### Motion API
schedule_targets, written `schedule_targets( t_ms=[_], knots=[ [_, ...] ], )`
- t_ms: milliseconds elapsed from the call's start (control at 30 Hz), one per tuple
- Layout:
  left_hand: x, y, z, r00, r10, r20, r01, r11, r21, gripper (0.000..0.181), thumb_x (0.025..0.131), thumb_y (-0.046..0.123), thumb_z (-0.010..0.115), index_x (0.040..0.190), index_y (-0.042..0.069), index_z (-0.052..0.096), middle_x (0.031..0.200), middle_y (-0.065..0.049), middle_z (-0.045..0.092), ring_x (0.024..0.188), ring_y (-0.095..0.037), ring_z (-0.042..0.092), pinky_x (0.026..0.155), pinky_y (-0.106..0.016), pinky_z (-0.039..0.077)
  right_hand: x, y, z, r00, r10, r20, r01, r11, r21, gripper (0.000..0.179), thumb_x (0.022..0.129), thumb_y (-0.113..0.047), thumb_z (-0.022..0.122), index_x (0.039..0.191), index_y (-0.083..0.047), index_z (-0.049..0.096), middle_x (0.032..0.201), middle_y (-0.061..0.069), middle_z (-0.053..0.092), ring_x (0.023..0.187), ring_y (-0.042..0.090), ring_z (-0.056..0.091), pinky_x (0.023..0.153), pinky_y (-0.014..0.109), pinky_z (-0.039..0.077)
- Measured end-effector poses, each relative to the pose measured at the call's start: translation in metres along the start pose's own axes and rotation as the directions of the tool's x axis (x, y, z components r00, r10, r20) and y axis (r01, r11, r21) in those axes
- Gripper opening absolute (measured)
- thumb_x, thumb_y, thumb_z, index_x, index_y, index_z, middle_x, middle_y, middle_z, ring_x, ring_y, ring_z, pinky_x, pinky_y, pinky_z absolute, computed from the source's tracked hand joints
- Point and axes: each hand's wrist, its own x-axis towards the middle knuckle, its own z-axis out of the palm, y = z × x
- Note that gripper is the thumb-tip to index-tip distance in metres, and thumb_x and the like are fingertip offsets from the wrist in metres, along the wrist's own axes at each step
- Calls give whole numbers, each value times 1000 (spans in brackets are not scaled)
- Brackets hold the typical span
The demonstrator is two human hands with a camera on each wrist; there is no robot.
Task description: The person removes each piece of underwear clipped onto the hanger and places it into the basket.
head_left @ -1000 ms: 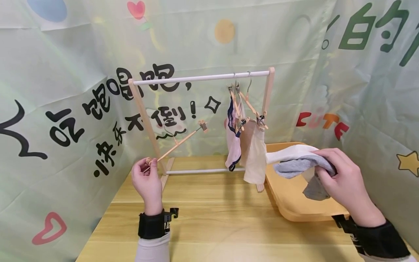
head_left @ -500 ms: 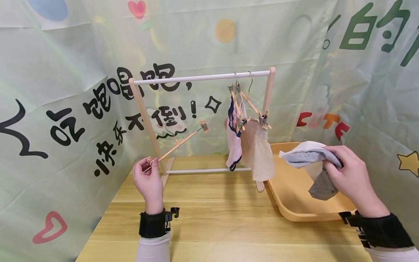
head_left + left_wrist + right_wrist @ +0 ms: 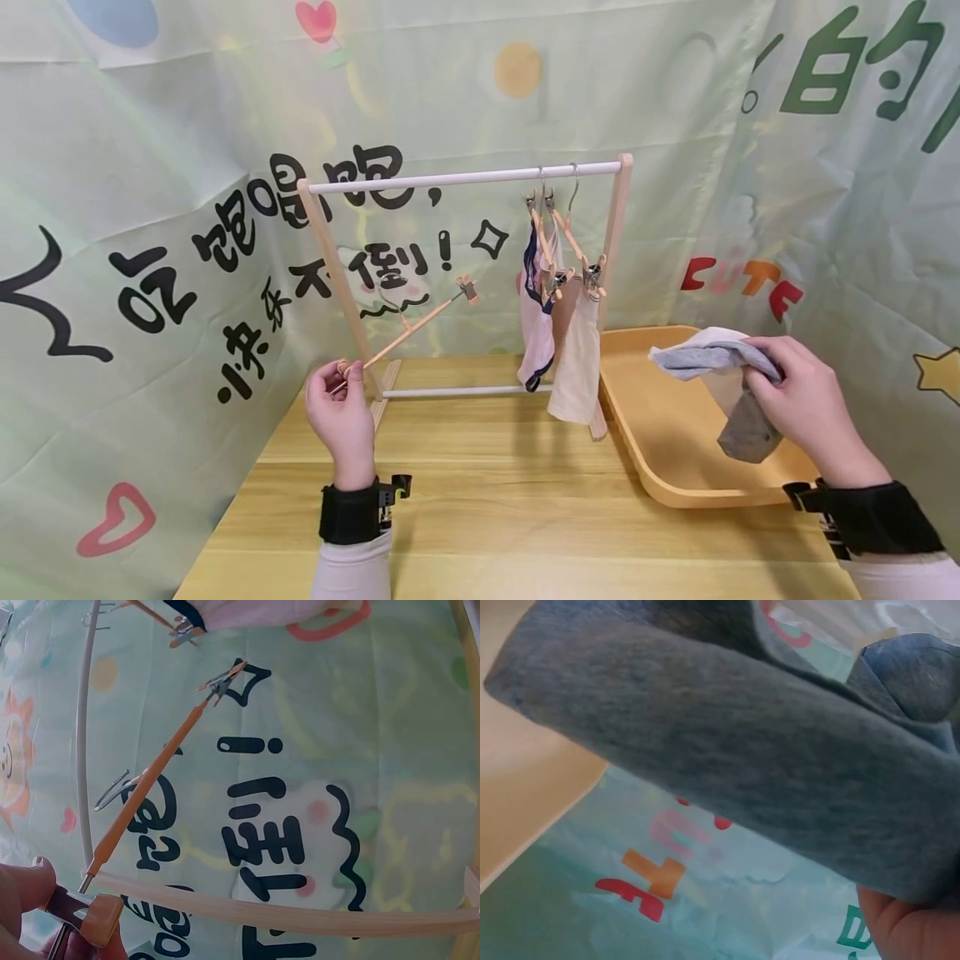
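In the head view my left hand [image 3: 342, 425] pinches one clip end of a small wooden clip hanger [image 3: 417, 327], which slants up to the right. The hanger's far clip holds nothing. The left wrist view shows the near clip [image 3: 101, 919] between thumb and fingers. On the right, my right hand [image 3: 813, 408] grips a folded grey and white piece of cloth [image 3: 752, 421] above the yellow tray [image 3: 660, 479]. Its grey fabric [image 3: 727, 750] fills much of the right wrist view. What kind of garment it is cannot be told.
Between the hands stands a small clothes rack with a white top rail [image 3: 465, 177]. Near its right end hang a pink garment with navy trim [image 3: 537, 337] and a cream garment [image 3: 576, 375], both on clip hangers. A printed cloth backdrop [image 3: 660, 108] closes off the back and sides.
My right hand has moved slightly right with the grey and white cloth, away from the rack. The cream garment swung right, then back left. My left hand has stayed almost still.
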Motion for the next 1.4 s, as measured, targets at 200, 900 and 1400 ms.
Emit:
schedule_targets(
  t_ms=[200, 900, 1400],
  knots=[
    [0, -1, -1, 1000, -11, -6, 11, 1000, 8, 29, 87, 5, 66, 103, -18, 57, 89, -8, 55, 76, -19, 56, 65, -13, 46, 1, 14, 8, 989, -8, 146, 15, 999, -53, 23, 81, 0, 65, 103, 3, 62, 97, 24, 60, 80, 34, 50, 66, 54, 42],
    [3, -2, -3, 1000, 7, -1, -7, 1000, 2, 28, 87, 4, 65, 103, -17, 56, 91, -10, 56, 77, -18, 57, 65, -9, 47, -12, 37, 49, 907, -41, 419, 83, 993, -84, 22, 73, 1, 72, 88, -2, 56, 73, 9, 60, 64, 23, 50, 56, 42, 45],
    [4, -1, -3, 1000, -12, 4, 12, 1000, -28, 29, 87, 3, 65, 104, -18, 55, 92, -9, 55, 78, -21, 57, 66, -10, 47, -24, 34, 58, 804, -9, 594, 90, 990, -107, 19, 74, -3, 72, 85, -9, 58, 74, 5, 60, 63, 19, 47, 57, 36, 40]
  ],
)
